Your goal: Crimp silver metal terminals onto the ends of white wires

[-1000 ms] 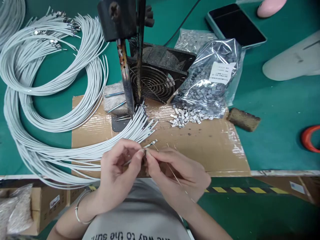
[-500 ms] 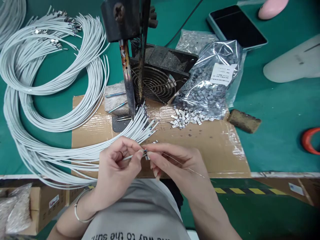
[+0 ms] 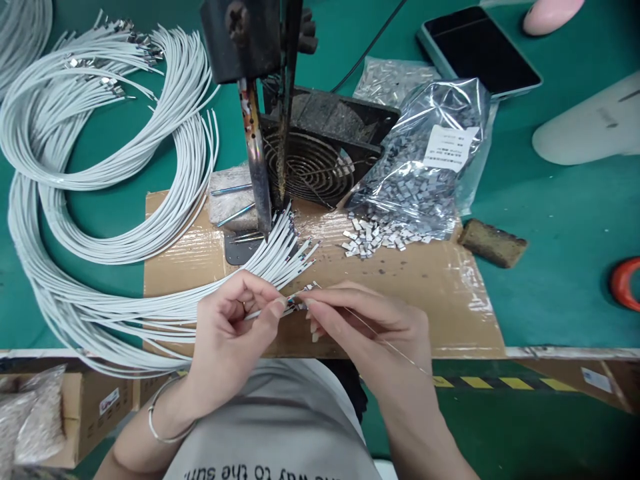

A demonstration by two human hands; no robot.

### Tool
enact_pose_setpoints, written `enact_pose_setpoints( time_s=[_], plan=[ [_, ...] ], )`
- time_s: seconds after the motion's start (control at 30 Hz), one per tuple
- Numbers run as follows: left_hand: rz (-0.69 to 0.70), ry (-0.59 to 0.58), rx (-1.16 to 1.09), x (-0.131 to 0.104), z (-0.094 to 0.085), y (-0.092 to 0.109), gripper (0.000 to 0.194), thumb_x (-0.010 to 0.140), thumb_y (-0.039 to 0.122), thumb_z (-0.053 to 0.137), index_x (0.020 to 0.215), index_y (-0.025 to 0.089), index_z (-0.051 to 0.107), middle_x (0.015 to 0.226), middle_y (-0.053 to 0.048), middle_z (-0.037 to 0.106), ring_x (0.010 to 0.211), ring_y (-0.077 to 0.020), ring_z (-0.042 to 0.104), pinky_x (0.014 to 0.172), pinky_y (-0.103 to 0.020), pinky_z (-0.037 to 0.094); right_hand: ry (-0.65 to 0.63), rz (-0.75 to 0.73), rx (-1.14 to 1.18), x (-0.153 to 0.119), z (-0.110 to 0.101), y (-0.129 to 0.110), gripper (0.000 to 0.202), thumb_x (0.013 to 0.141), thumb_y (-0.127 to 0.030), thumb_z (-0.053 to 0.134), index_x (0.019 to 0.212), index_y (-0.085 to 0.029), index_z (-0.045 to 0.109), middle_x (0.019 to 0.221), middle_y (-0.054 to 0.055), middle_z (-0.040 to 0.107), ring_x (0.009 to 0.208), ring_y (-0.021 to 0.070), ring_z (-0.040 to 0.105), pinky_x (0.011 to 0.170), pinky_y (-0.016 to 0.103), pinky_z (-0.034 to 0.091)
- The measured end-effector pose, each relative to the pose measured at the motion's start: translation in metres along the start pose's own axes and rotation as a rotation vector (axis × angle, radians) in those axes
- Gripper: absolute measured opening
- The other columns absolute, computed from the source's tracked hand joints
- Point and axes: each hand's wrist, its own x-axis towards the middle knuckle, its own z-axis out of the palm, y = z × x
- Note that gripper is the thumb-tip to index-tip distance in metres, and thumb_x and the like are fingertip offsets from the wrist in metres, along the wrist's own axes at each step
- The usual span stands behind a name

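Observation:
My left hand [image 3: 240, 340] is closed, with thumb and forefinger pinching a white cable [image 3: 254, 315] close to its stripped end. Small coloured strands show just past those fingertips. My right hand [image 3: 373, 333] is closed too, its thumb and forefinger touching together right beside that end. A thin silvery wire [image 3: 385, 341], like solder wire, runs out from between its fingers and across the hand. Exactly what the right fingertips pinch is partly hidden. Beyond both hands, a bundle of white cables [image 3: 215, 293] lies with its stripped ends fanned out on the cardboard [image 3: 400, 313].
An upright soldering iron [image 3: 256, 153] points down over the cable ends, with a black fan [image 3: 310, 160] behind it. Small metal pieces [image 3: 375, 235] spill by a plastic bag [image 3: 425, 160]. A brown sponge [image 3: 493, 243], a phone [image 3: 483, 50] and coiled cables [image 3: 100, 177] lie around.
My right hand has drawn slightly to the right, and its fingertips are a little farther from the left ones. My left hand keeps its pinch on the cable, almost still.

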Motion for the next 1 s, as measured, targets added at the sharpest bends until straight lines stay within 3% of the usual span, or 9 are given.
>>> enact_pose_setpoints(
  time_s=[0.27,0.47,0.53,0.63,0.83,1.0],
  plan=[
    [-0.019,-0.007,-0.024,-0.001,0.001,0.0,0.013,0.088,0.009,0.076,0.079,0.019,0.073,0.062,0.005,0.064,0.05,-0.0042,0.042,0.046,-0.011,0.03,0.0,-0.157,-0.095,-0.002,0.005,-0.001,0.032,0.092,-0.004,0.077,0.1,-0.033,0.089,0.075,-0.004,0.077,0.062,0.008,0.069,0.056,0.016,0.055],
    [-0.059,0.009,-0.018,0.0,0.001,0.002,0.013,0.084,0.009,0.077,0.076,0.017,0.071,0.06,0.005,0.06,0.05,-0.0044,0.04,0.045,-0.012,0.031,0.03,-0.597,-0.457,-0.001,-0.001,0.003,0.04,0.09,0.004,0.074,0.113,-0.027,0.086,0.086,0.003,0.083,0.071,0.0166,0.075,0.068,0.03,0.065],
    [-0.056,0.011,-0.014,0.0,0.001,0.002,0.014,0.084,0.009,0.077,0.076,0.017,0.07,0.059,0.006,0.059,0.05,-0.0047,0.041,0.046,-0.012,0.032,0.073,-0.623,-0.531,-0.002,-0.004,0.004,0.045,0.089,0.003,0.075,0.116,-0.031,0.086,0.086,0.003,0.083,0.07,0.0201,0.075,0.066,0.034,0.065],
    [-0.031,0.004,0.004,0.0,0.001,0.003,0.014,0.084,0.008,0.076,0.076,0.018,0.07,0.059,0.006,0.06,0.049,-0.0053,0.042,0.046,-0.013,0.033,0.123,-0.483,-0.48,-0.005,-0.007,0.004,0.045,0.09,-0.001,0.077,0.116,-0.037,0.087,0.088,0.002,0.083,0.069,0.0205,0.074,0.067,0.036,0.064],
    [0.042,-0.003,0.092,-0.001,0.001,0.002,0.015,0.085,0.006,0.074,0.079,0.019,0.07,0.062,0.004,0.065,0.05,-0.0062,0.047,0.045,-0.014,0.035,0.011,-0.05,-0.107,-0.003,-0.003,-0.001,0.024,0.096,-0.015,0.076,0.098,-0.035,0.09,0.074,-0.002,0.075,0.058,0.0104,0.066,0.051,0.021,0.052],
    [0.068,0.031,0.067,-0.005,0.003,-0.005,0.016,0.087,0.006,0.074,0.08,0.02,0.071,0.062,0.005,0.065,0.05,-0.006,0.047,0.045,-0.013,0.035,-0.055,0.097,0.067,-0.001,-0.002,0.004,0.01,0.096,-0.025,0.08,0.096,-0.027,0.09,0.07,0.001,0.073,0.055,0.0113,0.064,0.048,0.021,0.054]
  ],
)
